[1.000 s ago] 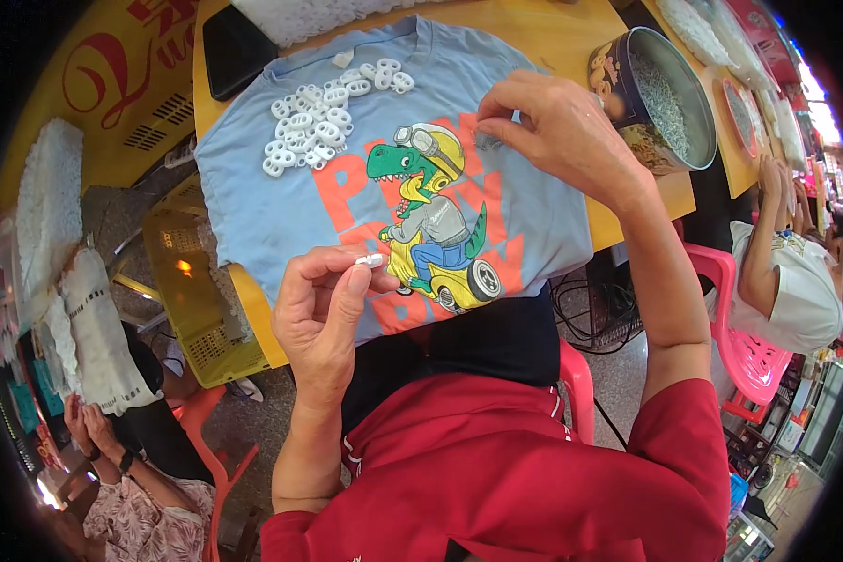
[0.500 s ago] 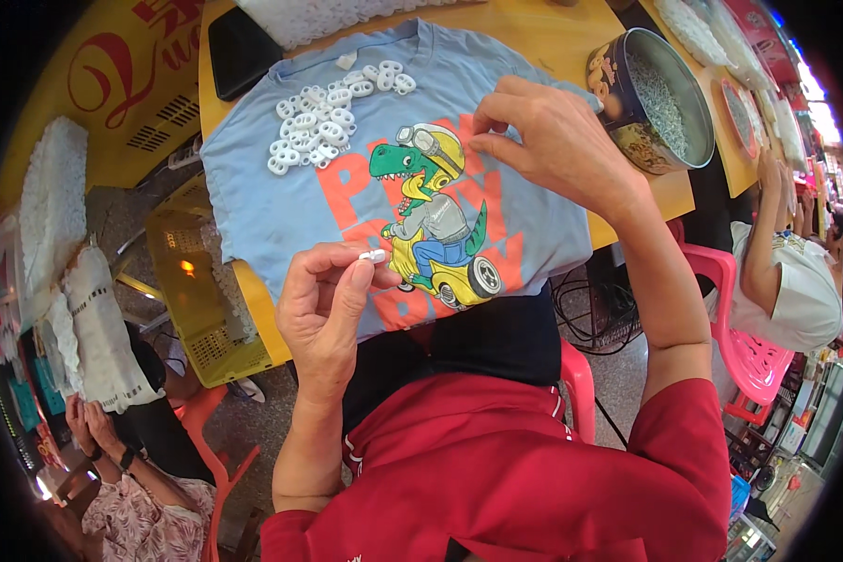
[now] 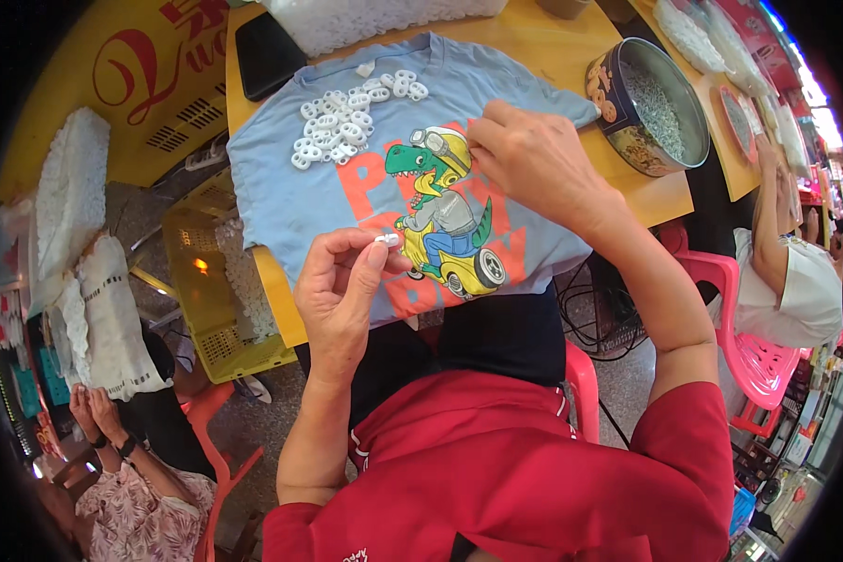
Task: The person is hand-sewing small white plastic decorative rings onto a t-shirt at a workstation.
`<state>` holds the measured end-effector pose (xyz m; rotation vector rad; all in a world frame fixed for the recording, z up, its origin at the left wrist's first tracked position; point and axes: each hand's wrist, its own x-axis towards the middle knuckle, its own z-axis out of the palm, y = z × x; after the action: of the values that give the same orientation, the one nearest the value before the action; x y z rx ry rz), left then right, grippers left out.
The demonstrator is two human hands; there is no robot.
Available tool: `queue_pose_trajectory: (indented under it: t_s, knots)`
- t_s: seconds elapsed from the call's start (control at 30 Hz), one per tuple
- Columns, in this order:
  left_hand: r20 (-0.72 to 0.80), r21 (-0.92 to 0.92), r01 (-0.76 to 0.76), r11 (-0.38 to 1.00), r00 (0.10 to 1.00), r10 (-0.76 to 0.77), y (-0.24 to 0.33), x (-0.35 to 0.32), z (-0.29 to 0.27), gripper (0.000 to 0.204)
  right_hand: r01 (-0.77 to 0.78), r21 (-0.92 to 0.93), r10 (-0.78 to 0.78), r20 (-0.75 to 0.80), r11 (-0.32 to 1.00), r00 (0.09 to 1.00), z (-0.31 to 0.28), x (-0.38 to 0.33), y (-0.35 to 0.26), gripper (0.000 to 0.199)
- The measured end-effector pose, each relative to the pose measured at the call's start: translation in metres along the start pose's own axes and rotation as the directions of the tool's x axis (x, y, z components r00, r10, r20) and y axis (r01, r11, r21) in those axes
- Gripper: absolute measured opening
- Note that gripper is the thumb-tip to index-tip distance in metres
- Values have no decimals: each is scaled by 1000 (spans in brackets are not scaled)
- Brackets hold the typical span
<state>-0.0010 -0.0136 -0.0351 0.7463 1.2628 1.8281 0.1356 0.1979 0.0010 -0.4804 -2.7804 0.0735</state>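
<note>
Pinched between the thumb and fingers of my left hand (image 3: 342, 290) is a small white plastic cord lock (image 3: 387, 241), just above the printed front of a blue T-shirt (image 3: 281, 215). My right hand (image 3: 539, 164) is over the right part of the print, thumb and fingertips drawn together. Whatever they may hold is too small or hidden to make out. A loose heap of white two-holed cord locks (image 3: 332, 129) lies on the shirt's upper left part, beyond my left hand. The shirt is spread over the yellow table (image 3: 642, 192) and hangs off its near edge.
Right of the shirt stands a round tin (image 3: 604, 103) with many small silvery pieces inside. A white-filled container (image 3: 384, 21) and a black tray (image 3: 267, 56) sit at the back. Below left is a yellow crate (image 3: 206, 318). Other people work at both sides, near a pink chair (image 3: 759, 361).
The view has shifted slightly, so the table contents appear further right. My left hand still pinches the cord lock, now turned a little. My right hand's fingers have bent closer together over the print.
</note>
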Motion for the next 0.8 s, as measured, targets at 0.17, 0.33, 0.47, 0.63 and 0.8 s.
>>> queue_pose_trajectory:
  t_s: [0.17, 0.33, 0.47, 0.63, 0.8]
  knots:
    - [-14, 9, -9, 1000, 1000, 9, 1, -1, 2, 10, -39, 55, 38, 18, 998, 999, 4, -2, 1, 9]
    - [-10, 7, -12, 1000, 1000, 12, -1, 0, 1, 10, -109, 193, 123, -63, 975, 990, -1, 0, 9, 11]
    - [-8, 5, -11, 1000, 1000, 11, 0, 0, 0, 10, -177, 188, 195, -82, 966, 977, -20, 0, 15, 12]
    - [1, 13, -19, 1000, 1000, 19, 1, 0, 1, 12, -86, 208, 73, 67, 974, 995, -18, -6, 14, 13]
    - [10, 11, -20, 1000, 1000, 20, 0, 0, 1, 12, -103, 148, 85, 122, 984, 989, -10, -5, 7, 12]
